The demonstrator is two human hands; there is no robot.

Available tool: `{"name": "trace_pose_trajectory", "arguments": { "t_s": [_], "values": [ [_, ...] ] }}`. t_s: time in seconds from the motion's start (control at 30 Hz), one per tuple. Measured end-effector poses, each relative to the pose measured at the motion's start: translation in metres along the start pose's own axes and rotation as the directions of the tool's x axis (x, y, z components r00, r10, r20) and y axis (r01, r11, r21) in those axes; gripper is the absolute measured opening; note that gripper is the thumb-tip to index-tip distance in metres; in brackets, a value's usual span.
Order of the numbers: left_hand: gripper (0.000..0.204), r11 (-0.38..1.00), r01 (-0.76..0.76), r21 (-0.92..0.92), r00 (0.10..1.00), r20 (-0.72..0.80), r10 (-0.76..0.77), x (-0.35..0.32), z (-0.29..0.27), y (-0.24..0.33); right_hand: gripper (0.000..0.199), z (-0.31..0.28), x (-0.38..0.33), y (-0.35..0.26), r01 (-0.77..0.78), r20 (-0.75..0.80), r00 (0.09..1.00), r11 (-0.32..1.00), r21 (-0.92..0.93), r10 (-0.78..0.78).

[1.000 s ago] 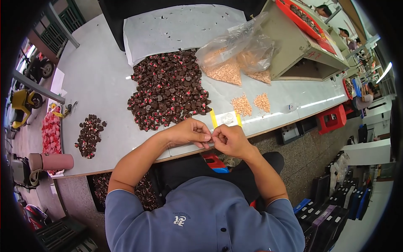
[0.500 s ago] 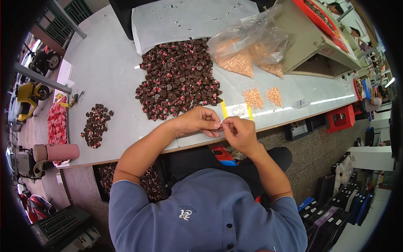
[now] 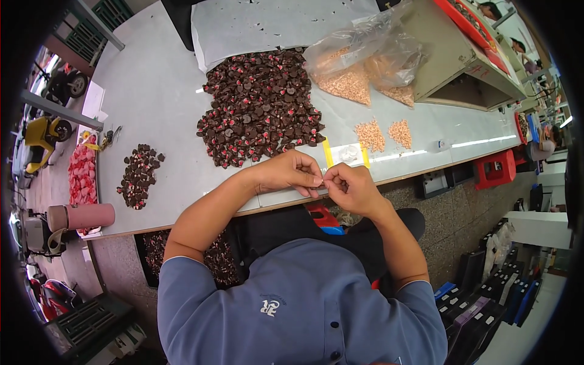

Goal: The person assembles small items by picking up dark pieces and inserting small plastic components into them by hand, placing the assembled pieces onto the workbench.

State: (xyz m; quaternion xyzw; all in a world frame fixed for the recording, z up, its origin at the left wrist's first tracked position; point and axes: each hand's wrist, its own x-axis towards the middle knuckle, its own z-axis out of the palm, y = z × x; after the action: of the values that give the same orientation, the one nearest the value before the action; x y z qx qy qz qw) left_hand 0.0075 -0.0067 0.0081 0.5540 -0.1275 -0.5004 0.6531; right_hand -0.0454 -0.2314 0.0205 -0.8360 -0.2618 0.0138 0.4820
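My left hand (image 3: 289,172) and my right hand (image 3: 350,186) meet fingertip to fingertip just over the near edge of the grey table (image 3: 152,103). They pinch one tiny part between them, too small to make out. Right behind the hands lies a big heap of dark brown and red small parts (image 3: 261,106). Two little piles of tan pieces (image 3: 384,134) sit to the right of it, beside a white patch framed by yellow tape (image 3: 347,153).
A clear plastic bag of tan pieces (image 3: 365,67) lies at the back by a beige machine (image 3: 462,67). A small heap of dark parts (image 3: 139,174) and a pink cylinder (image 3: 82,216) sit at the left. White sheet (image 3: 267,21) at the back.
The hands stay joined at the table's edge with only slight finger movement. The view has shifted a little, so the table sits lower in the picture.
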Motion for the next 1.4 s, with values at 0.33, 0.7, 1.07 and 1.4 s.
{"name": "trace_pose_trajectory", "arguments": {
  "t_s": [0.33, 0.7, 1.07, 1.4],
  "values": [
    [0.019, 1.000, -0.009, 0.006, 1.000, -0.005, 0.009, 0.002, 0.002, 0.002, 0.009, -0.005, 0.000, 0.003, 0.078, 0.021, 0.997, 0.993, -0.092, -0.076],
    [0.022, 0.996, -0.065, -0.063, 0.997, -0.052, 0.062, 0.003, 0.002, -0.001, 0.010, -0.057, 0.012, -0.004, 0.031, 0.014, 1.000, 0.920, -0.391, -0.028],
    [0.027, 0.993, -0.107, -0.042, 0.991, -0.079, 0.104, 0.006, -0.002, -0.002, 0.009, -0.068, 0.024, 0.007, 0.139, 0.146, 0.988, 0.653, -0.744, -0.044],
    [0.031, 0.987, -0.122, -0.104, 0.986, -0.126, 0.109, 0.008, -0.002, -0.006, 0.009, -0.062, 0.023, -0.008, 0.146, 0.102, 0.989, 0.713, -0.686, -0.104]
  ]
}}
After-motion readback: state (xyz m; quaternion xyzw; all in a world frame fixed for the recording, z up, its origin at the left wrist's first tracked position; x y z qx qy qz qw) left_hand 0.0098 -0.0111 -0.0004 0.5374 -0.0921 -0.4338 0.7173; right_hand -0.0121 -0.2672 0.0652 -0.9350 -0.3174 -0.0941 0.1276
